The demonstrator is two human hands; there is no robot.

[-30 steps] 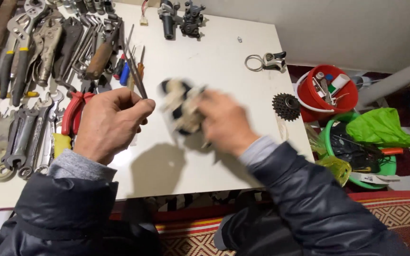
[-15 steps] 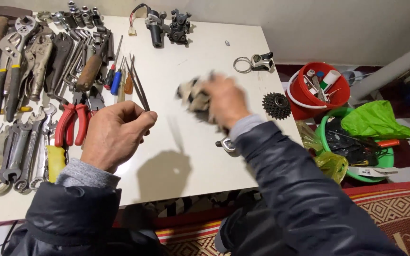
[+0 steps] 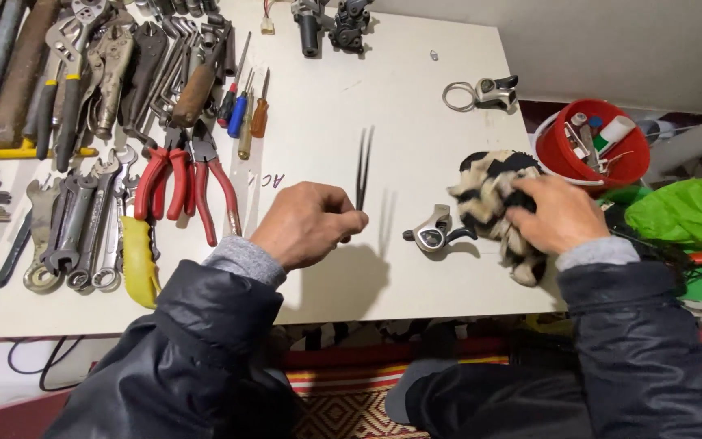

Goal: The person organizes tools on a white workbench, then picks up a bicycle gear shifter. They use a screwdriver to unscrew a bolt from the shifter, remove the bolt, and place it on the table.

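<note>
Just now the left hand pinches black tweezers by their near end. Beside it, the right hand presses on a black-and-cream rag, seemingly gripping it, with a metal lever between the hands.

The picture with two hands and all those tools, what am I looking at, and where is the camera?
The camera sits on a person's head and looks down, so you see their own two arms in dark jacket sleeves. They work at a white table. The left hand pinches thin black tweezers that point away from them. The right hand presses on a black and cream rag near the table's edge. Between the hands lies a small metal lever part. On the left are rows of wrenches, red-handled pliers and screwdrivers. Beside the table stands a red bucket holding small things.
</note>
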